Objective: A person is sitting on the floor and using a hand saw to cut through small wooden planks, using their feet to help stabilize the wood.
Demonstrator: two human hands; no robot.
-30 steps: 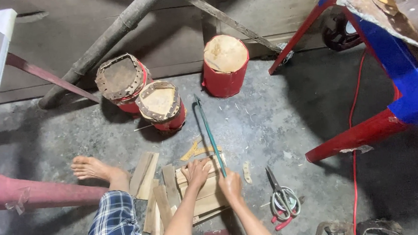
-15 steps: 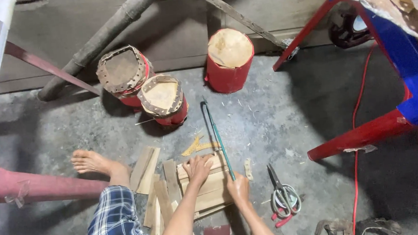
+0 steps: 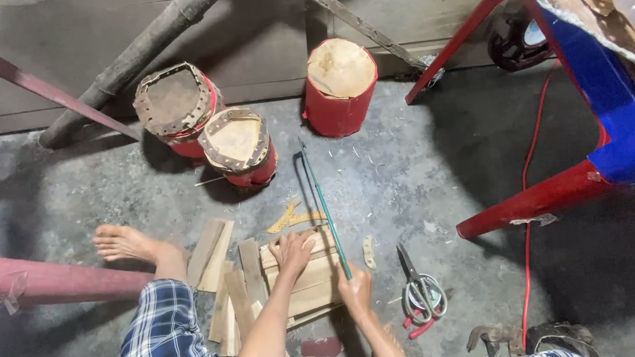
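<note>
My left hand (image 3: 291, 251) presses flat on a stack of thin wooden boards (image 3: 305, 288) lying on the concrete floor. My right hand (image 3: 355, 291) grips the handle end of a green-framed hacksaw (image 3: 320, 196), whose blade runs away from me along the right edge of the boards. More loose wooden slats (image 3: 225, 281) lie to the left of the stack. My bare foot (image 3: 129, 243) rests on the floor beside them.
Three red drums (image 3: 340, 87) stand at the back, two with leather-laced tops (image 3: 236, 146). Scissors (image 3: 417, 285) and red-handled pliers lie right of my right hand. A red and blue table leg (image 3: 543, 196) and a red cable (image 3: 528, 189) are at right. Bamboo pole (image 3: 130, 61) leans behind.
The saw and my right hand have shifted slightly back toward me along the boards. My left hand stays pressed on the stack.
</note>
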